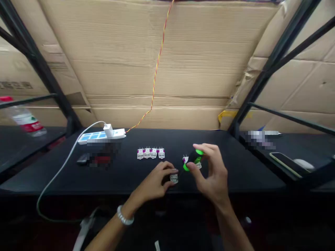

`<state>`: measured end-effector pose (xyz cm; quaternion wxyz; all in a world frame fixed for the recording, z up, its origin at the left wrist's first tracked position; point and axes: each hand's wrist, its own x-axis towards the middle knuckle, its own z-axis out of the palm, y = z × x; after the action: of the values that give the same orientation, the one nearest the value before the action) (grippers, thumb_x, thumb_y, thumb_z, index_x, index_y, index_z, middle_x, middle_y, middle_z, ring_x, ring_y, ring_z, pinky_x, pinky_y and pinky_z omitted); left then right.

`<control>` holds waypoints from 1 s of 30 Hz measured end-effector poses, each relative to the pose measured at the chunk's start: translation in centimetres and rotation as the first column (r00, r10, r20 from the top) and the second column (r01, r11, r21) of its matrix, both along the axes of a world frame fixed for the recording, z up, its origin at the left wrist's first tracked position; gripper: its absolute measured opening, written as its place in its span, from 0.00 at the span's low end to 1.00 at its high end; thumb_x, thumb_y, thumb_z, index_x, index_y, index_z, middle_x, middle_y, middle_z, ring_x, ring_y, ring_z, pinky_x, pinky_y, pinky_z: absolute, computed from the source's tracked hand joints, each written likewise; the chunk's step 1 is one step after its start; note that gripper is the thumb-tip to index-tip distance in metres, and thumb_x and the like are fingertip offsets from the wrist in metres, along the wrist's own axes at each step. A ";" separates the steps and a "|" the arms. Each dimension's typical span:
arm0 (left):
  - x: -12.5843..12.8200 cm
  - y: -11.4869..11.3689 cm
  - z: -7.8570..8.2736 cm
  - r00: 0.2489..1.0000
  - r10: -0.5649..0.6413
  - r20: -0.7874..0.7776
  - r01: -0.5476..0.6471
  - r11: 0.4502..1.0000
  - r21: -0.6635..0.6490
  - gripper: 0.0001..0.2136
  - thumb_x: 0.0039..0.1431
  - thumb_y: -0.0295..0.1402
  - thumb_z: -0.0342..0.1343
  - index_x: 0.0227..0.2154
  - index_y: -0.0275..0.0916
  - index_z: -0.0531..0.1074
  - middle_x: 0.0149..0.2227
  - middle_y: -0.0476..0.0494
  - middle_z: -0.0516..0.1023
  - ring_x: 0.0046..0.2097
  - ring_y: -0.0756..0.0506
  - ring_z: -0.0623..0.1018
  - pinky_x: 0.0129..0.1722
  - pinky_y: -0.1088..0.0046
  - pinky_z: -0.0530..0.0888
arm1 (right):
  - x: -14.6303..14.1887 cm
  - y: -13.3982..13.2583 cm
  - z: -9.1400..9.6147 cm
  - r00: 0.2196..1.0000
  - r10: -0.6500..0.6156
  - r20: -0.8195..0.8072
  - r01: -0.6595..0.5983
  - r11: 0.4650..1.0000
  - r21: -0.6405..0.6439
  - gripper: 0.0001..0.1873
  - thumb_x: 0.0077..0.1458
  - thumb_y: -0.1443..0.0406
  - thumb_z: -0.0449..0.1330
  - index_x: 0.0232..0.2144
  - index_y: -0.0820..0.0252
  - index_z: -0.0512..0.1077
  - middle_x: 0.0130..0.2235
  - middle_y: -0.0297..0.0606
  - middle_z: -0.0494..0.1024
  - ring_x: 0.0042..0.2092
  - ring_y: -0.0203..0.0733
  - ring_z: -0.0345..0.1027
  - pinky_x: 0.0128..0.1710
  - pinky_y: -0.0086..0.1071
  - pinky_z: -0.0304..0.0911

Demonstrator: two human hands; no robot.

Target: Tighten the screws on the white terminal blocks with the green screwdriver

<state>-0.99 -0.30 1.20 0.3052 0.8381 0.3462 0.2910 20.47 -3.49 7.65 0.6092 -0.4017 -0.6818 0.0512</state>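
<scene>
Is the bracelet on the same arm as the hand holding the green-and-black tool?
No, the bracelet is on the left arm, while the right hand holds the tool.

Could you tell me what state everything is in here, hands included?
Left hand: pinching a small white block.
Right hand: gripping a green-and-black tool.
Four white-and-purple pieces: lined up in a row.
Power strip: white plug inserted.
Bottle: red cap on.
Phone: lying flat, screen dark.

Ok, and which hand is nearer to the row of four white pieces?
Left. The left hand is just in front of the row, near its right end, holding another white piece; the right hand is farther off to the right, holding a green-and-black object.
</scene>
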 end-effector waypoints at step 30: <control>-0.1 0.0 -0.2 1.000 0.004 -0.008 -0.004 1.000 0.023 0.19 0.66 0.28 0.62 0.59 0.44 0.78 0.58 0.38 0.75 0.60 0.38 0.75 0.66 0.55 0.72 | 0.6 -0.2 0.3 0.999 -0.021 0.041 0.021 1.000 0.001 0.22 0.66 0.62 0.64 0.61 0.51 0.75 0.52 0.45 0.76 0.50 0.50 0.74 0.49 0.44 0.73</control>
<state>-1.07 -0.26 1.05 0.2937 0.8419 0.3458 0.2922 21.08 -3.69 7.97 0.5957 -0.4096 -0.6900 0.0365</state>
